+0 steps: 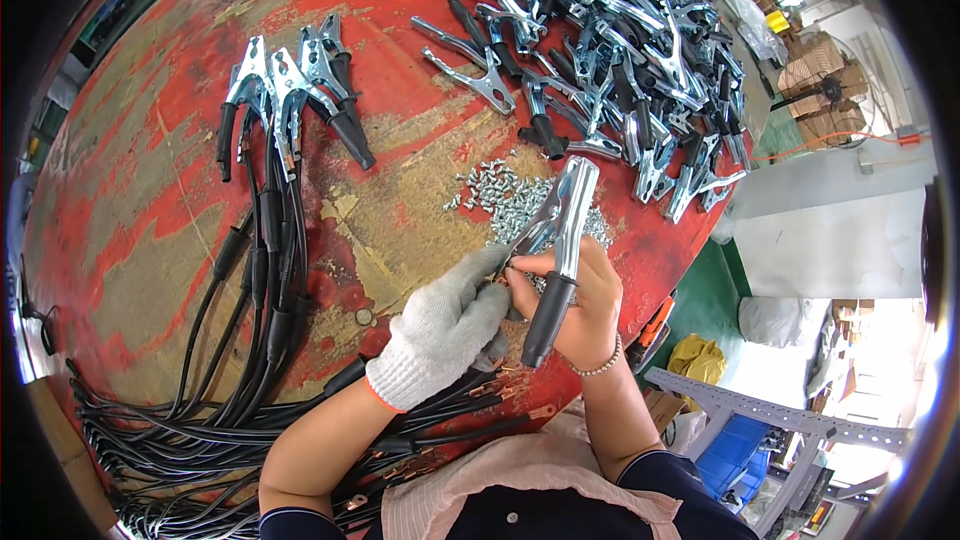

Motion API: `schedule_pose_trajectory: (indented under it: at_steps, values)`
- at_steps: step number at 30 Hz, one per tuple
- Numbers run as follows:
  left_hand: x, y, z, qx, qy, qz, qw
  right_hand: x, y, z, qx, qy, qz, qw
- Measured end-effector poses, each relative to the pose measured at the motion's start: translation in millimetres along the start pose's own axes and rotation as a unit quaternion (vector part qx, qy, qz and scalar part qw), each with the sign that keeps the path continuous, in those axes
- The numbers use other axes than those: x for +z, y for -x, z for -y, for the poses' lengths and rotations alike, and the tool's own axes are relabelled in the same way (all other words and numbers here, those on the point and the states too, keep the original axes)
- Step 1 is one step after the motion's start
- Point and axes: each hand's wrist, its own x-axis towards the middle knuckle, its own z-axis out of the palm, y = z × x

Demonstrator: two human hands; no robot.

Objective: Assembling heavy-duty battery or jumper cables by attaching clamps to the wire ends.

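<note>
A silvery metal ground clamp (575, 215) with a black handle sleeve is held up over the table, its jaws pointing away from me. My left hand (440, 318), in a white knit glove, is closed round the clamp's other handle, which it mostly hides. A bit of copper shows between the hands. My right hand (583, 305) is bare with a beaded bracelet. Its thumb and index finger pinch together against the clamp's inner side; what lies between them is hidden. Loose small screws (500, 192) lie in a pile just beyond both hands.
Many more clamps (610, 50) are heaped at the far right. Several clamps (285, 80) with black cables (262, 330) attached lie at left. Black cables with copper lugs (542, 411) spread along the near edge. A grey metal rack (760, 402) stands right of the red, worn table (400, 200).
</note>
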Motion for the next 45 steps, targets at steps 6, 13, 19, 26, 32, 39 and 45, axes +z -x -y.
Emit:
schedule_pose_trajectory:
  at_steps: [6,13,19,26,32,39,45]
  values:
    - [2.6,0.9,-0.8,0.003,-0.017,-0.01,1.0,-2.6,1.5,-0.5,0.007,-0.002,-0.004,1.0]
    - [-7.9,-5.0,5.9,-0.057,0.173,0.008,0.983,-21.6,19.1,-45.3,0.121,0.088,0.039,0.988]
    - [-7.9,-2.5,5.7,-0.037,0.137,0.033,0.989,-18.3,24.1,-29.0,0.249,-0.267,0.011,0.931]
    - [-7.2,0.3,4.4,-0.037,0.131,0.048,0.989,16.1,16.6,-0.2,0.498,-0.693,0.051,0.519]
    - [3.4,1.5,-0.6,0.021,0.105,0.045,0.993,16.4,23.1,-10.4,0.476,-0.757,0.042,0.445]
    - [4.6,1.0,8.8,-0.023,0.017,-0.048,0.998,-61.1,67.6,-55.7,0.33,-0.754,-0.086,0.562]
    - [9.2,2.0,12.2,-0.004,0.044,-0.09,0.995,-155.8,201.6,-132.9,0.442,-0.5,-0.401,0.628]
